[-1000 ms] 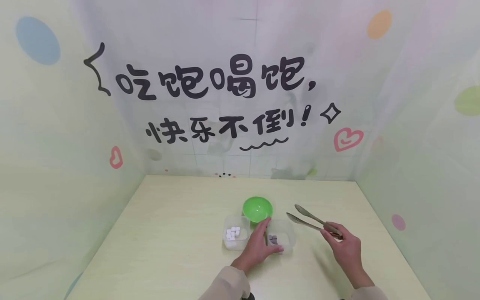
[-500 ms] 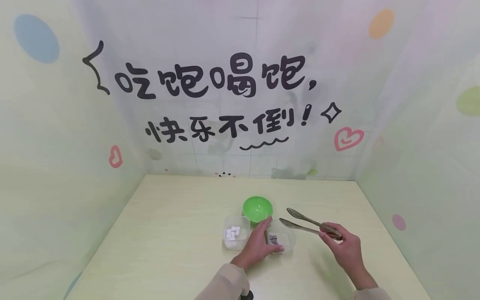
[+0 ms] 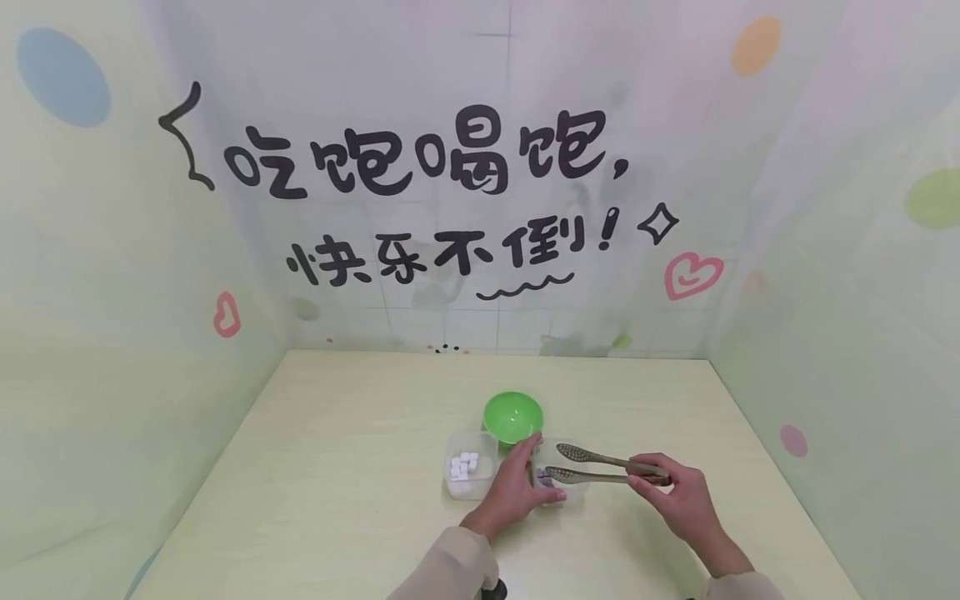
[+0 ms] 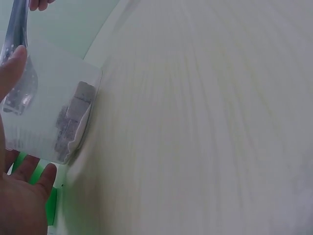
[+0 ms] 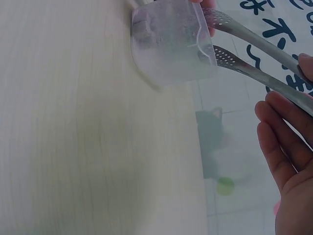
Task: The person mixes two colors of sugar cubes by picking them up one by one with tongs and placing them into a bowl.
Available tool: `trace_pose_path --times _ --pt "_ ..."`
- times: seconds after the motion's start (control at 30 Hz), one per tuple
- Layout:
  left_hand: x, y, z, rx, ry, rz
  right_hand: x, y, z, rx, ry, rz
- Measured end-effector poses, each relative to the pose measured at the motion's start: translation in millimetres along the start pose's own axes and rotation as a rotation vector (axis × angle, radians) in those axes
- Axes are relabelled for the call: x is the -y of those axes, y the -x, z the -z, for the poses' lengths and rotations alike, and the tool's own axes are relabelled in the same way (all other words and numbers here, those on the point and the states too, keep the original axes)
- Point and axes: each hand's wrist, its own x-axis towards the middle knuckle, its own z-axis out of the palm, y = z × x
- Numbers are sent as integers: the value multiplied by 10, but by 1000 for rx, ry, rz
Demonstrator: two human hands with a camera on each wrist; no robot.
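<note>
In the head view my left hand [image 3: 513, 492] spans a clear plastic container [image 3: 576, 493], thumb at the near side and fingers at the far side. Several purple-grey cubes [image 4: 73, 117] lie in that container, bunched along one side in the left wrist view. My right hand [image 3: 678, 496] holds metal tongs [image 3: 597, 478] with perforated tips, their arms spread apart. The tips reach in at the container's open top, the lower one close by the cubes in the head view. Nothing shows pinched between them.
Left of my left hand stands a second clear container [image 3: 486, 450] with several white cubes [image 3: 463, 465]. A green bowl [image 3: 513, 417] sits just behind the two containers. The pale wooden table [image 3: 337, 467] is bordered by printed curtain walls [image 3: 390, 325].
My right hand has brought the tongs left and down, from beside the container to over it and in at its top. My left hand stays on the container.
</note>
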Motion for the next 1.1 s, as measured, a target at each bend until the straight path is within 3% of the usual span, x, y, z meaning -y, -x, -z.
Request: trace_pose_path --times 0.3,0.73,0.87,1.1 --pt "-13 6 -6 4 3 6 -124 -11 -75 42 45 15" --pt "46 -31 -32 -15 28 -7 -68 -149 -181 147 130 -77" --pt "43 -28 -28 -11 54 -5 -35 -194 -218 153 126 -140" --pt "46 -25 -27 -11 67 9 0 -252 -279 149 5 -348"
